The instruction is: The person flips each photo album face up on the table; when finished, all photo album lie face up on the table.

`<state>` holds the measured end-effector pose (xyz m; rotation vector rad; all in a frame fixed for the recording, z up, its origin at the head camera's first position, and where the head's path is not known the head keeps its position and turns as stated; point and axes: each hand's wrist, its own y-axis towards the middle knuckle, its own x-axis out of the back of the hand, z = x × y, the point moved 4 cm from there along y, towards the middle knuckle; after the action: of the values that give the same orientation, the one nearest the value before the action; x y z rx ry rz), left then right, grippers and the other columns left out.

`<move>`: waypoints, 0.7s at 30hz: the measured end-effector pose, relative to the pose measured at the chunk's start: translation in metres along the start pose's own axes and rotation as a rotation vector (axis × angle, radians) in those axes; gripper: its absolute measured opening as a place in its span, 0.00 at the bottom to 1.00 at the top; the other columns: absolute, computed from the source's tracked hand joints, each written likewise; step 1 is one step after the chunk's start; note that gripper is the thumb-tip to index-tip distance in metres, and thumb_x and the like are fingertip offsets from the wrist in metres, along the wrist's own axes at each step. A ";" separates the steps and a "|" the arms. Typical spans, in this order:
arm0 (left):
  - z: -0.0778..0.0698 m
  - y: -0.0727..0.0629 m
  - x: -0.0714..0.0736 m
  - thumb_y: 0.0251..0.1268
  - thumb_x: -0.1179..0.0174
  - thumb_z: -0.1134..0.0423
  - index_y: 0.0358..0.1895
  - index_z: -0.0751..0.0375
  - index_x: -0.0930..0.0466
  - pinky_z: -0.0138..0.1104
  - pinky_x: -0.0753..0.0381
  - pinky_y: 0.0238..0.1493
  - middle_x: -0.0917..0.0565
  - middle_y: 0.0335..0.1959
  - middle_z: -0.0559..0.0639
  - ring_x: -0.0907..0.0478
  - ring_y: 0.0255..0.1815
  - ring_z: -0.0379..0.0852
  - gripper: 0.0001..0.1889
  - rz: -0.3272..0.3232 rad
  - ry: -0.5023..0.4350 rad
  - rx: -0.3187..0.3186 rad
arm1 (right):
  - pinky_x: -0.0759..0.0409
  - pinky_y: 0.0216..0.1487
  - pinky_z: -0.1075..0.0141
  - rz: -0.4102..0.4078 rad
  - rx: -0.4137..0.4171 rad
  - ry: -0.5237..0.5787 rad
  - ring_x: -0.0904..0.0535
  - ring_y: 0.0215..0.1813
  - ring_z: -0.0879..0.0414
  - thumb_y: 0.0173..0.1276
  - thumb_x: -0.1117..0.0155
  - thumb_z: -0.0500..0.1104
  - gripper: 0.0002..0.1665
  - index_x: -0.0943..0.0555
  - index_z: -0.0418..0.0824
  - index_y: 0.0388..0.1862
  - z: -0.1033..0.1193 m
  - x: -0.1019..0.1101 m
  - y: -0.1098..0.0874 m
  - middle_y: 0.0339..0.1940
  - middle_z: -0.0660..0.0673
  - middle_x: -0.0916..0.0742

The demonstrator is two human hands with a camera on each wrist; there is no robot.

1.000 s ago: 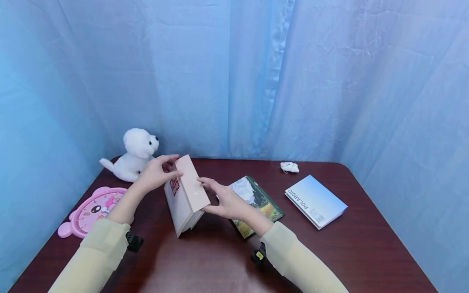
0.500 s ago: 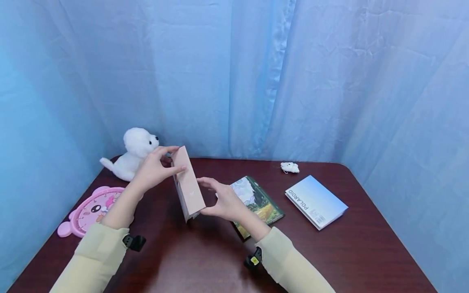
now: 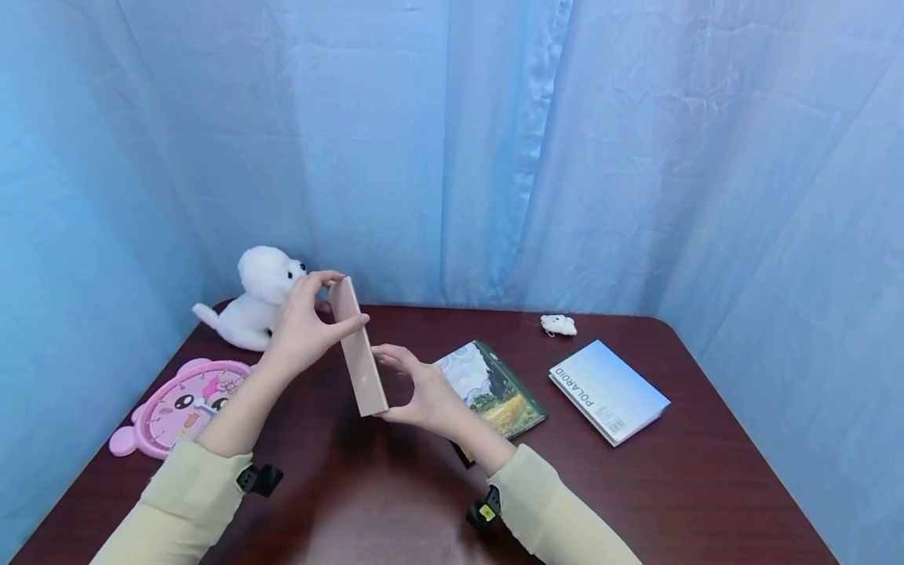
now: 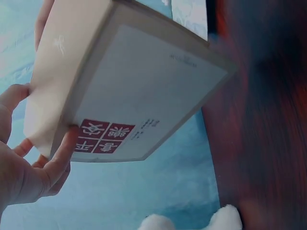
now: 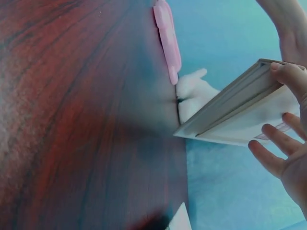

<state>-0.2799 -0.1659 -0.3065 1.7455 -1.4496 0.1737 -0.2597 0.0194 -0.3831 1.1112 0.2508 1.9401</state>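
Observation:
A pale beige book [image 3: 362, 369] is held up over the table, spine toward the head camera and tilted. My left hand [image 3: 307, 322] grips its upper end, thumb across the spine and fingers at the far edge. At the lower right, my right hand [image 3: 428, 396] holds it between thumb and fingers. The left wrist view shows the book's grey-white cover [image 4: 148, 86] with red squares of white characters. Seen from the right wrist, the thumb is on the book's end [image 5: 230, 105], the fingers spread along its side.
To the left are a white plush seal [image 3: 264, 275] and a pink animal-shaped clock [image 3: 169, 420]. A book with a painted landscape cover [image 3: 504, 396] lies right of the hands. Farther right are a blue-white POLAROID album [image 3: 610, 388] and a small white plush [image 3: 559, 324].
Both hands have raised the book and turned it, so its front cover has gone from the head view and mostly the spine shows. The other objects stay put.

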 end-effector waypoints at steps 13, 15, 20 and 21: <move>-0.020 -0.003 -0.010 0.48 0.34 0.71 0.44 0.63 0.22 0.42 0.28 0.39 0.20 0.39 0.56 0.23 0.38 0.50 0.16 -0.089 0.036 -0.181 | 0.26 0.59 0.67 -0.048 0.058 -0.157 0.23 0.59 0.57 0.59 0.29 0.41 0.35 0.30 0.46 0.65 0.005 -0.013 0.010 0.63 0.48 0.22; -0.018 -0.002 -0.008 0.49 0.34 0.71 0.44 0.62 0.22 0.42 0.29 0.38 0.19 0.40 0.56 0.23 0.36 0.50 0.16 -0.097 0.044 -0.174 | 0.28 0.62 0.65 -0.023 0.034 -0.167 0.28 0.65 0.58 0.59 0.29 0.43 0.36 0.30 0.46 0.65 0.004 -0.016 0.010 0.67 0.48 0.25; -0.016 -0.003 -0.005 0.51 0.34 0.71 0.44 0.61 0.22 0.39 0.29 0.32 0.21 0.36 0.56 0.25 0.31 0.49 0.15 -0.096 0.065 -0.180 | 0.29 0.64 0.61 -0.021 -0.025 -0.199 0.33 0.69 0.56 0.57 0.28 0.44 0.38 0.32 0.46 0.67 -0.004 -0.019 0.007 0.71 0.46 0.31; -0.015 -0.004 -0.004 0.51 0.34 0.71 0.43 0.62 0.22 0.39 0.27 0.31 0.21 0.36 0.57 0.25 0.31 0.49 0.15 -0.104 0.065 -0.181 | 0.29 0.64 0.60 -0.024 -0.038 -0.203 0.34 0.70 0.55 0.57 0.28 0.44 0.39 0.32 0.47 0.67 -0.005 -0.020 0.007 0.72 0.45 0.32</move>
<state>-0.2719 -0.1532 -0.3010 1.6481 -1.2837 0.0422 -0.2633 0.0013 -0.3946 1.2640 0.1151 1.7879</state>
